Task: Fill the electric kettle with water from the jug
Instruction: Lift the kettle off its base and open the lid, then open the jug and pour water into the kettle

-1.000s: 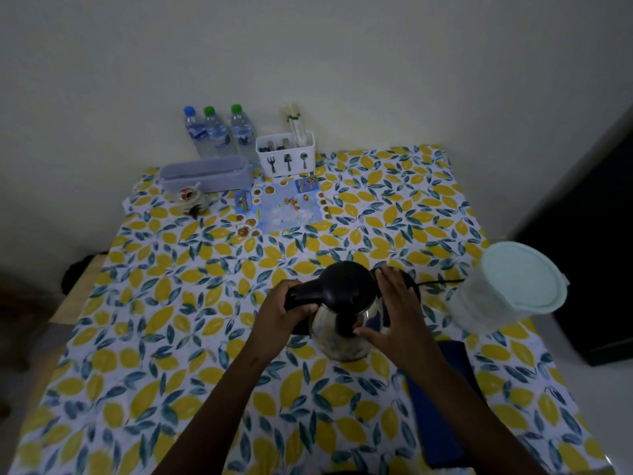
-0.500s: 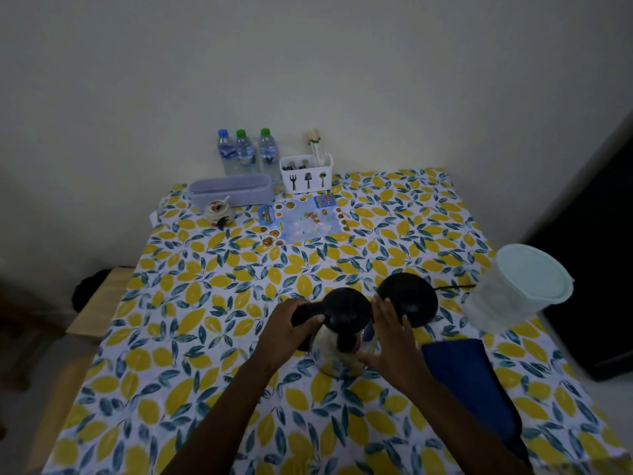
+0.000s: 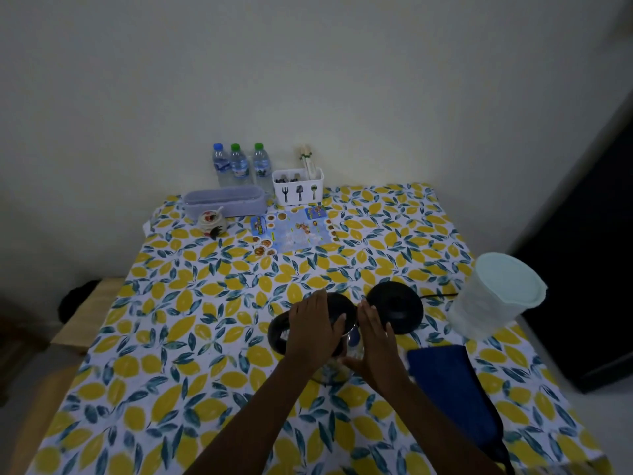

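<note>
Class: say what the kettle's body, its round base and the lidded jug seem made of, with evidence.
Kettle body: probably clear glass, see-through with glints. Base: black plastic, likely, dull sheen. Jug: translucent whitish plastic, seemingly; frosted wall, pale lid.

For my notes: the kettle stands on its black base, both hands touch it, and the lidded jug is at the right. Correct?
Not quite: the head view shows the kettle on the tablecloth beside its black base. Left hand and right hand touch it; the lidded jug is at the right.

Kettle [image 3: 276, 332] under flat left hand [image 3: 313, 332], right hand [image 3: 375, 341] against its side, lidded jug [image 3: 493, 296] nearby.
</note>
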`<state>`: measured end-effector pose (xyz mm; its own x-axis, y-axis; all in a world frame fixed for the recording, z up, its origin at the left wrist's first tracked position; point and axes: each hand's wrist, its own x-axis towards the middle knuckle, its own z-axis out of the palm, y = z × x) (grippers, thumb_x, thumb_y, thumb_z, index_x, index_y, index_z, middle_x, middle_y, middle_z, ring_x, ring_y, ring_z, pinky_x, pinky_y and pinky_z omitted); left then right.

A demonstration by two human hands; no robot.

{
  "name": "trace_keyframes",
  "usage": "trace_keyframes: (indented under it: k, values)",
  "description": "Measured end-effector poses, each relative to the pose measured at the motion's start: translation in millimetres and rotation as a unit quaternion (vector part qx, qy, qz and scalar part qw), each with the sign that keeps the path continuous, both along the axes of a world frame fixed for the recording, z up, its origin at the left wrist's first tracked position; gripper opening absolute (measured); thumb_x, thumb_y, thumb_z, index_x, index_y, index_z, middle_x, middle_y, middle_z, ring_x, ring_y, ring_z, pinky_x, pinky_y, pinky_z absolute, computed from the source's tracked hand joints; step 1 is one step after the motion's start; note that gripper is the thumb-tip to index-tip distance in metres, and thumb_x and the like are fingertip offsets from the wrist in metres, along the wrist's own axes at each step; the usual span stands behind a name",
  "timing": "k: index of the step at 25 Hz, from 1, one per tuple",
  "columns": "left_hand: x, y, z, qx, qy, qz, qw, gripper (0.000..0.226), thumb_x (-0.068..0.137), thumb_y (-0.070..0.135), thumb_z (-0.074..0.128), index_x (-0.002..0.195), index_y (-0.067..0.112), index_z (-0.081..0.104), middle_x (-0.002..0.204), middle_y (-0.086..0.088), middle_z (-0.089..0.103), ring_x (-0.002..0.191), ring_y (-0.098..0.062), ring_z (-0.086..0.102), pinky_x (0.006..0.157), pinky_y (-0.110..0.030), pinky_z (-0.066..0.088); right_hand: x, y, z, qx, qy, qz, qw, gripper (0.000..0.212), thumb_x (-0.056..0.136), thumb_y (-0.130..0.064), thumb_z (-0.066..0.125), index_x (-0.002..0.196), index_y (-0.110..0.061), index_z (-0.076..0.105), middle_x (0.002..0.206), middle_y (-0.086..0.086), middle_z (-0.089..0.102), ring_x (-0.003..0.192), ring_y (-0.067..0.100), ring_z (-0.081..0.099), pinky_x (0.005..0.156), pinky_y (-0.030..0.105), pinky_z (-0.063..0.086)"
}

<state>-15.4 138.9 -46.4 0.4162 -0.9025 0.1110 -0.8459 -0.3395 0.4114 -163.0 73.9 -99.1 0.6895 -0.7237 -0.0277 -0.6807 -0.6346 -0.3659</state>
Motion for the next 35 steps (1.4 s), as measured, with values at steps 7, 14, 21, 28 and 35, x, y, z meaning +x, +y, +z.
trace_keyframes:
  k: [7,14,21,28,35]
  values:
    - [4.4,4.6,7.5,-0.122,0.242,0.026,0.962,0.049,0.1,0.039,0.03,0.142,0.015,0.034,0.138,-0.01,0.051,0.124,-0.026,0.05,0.102,-0.044,0.044,-4.1,-3.0,0.1,-0.002,0.009,0.013,1.0,0.104,0.075,-0.079,0.036,0.151,-0.014,0.008,0.16,-0.001,0.003,0.146,0.009,-0.011,0.11,0.054,0.022]
    - [26.8,53.6,13.8,-0.177,0.458,0.186,0.851,0.032,0.104,0.02,0.034,0.128,0.016,0.053,0.13,-0.007,0.056,0.116,-0.014,0.055,0.097,-0.031,0.047,-4.1,-4.6,-6.8,-0.005,-0.013,0.012,1.0,0.108,0.074,-0.072,0.051,0.151,-0.015,0.001,0.159,-0.001,-0.003,0.146,0.012,-0.006,0.116,0.047,0.01]
    - [29.0,74.3,15.5,-0.254,0.379,0.279,0.845,0.04,0.103,0.03,0.033,0.139,0.015,0.043,0.145,-0.007,0.046,0.132,-0.023,0.043,0.105,-0.034,0.038,2.4,-0.9,-1.0,0.02,-0.043,0.003,0.999,0.11,0.075,-0.058,0.065,0.151,-0.014,-0.001,0.158,-0.004,-0.01,0.147,0.017,-0.003,0.116,0.05,0.013]
    - [12.8,61.2,21.3,-0.221,0.079,0.073,0.969,0.044,0.099,0.035,0.035,0.136,0.014,0.045,0.144,-0.006,0.047,0.139,-0.014,0.03,0.119,-0.04,0.022,-36.3,22.7,6.5,0.046,-0.146,-0.066,0.986,0.078,0.086,-0.039,0.063,0.149,-0.023,0.019,0.157,-0.01,0.009,0.146,0.011,0.006,0.114,0.04,0.023]
    - [-70.3,-6.0,14.0,-0.128,0.087,-0.141,0.978,0.046,0.1,0.039,0.033,0.141,0.02,0.039,0.148,0.007,0.037,0.141,-0.005,0.018,0.118,-0.031,0.019,-132.6,6.0,2.1,0.072,-0.175,-0.221,0.957,0.07,0.089,-0.037,0.058,0.148,-0.018,0.025,0.151,-0.011,0.022,0.14,0.005,0.014,0.118,0.035,0.021]
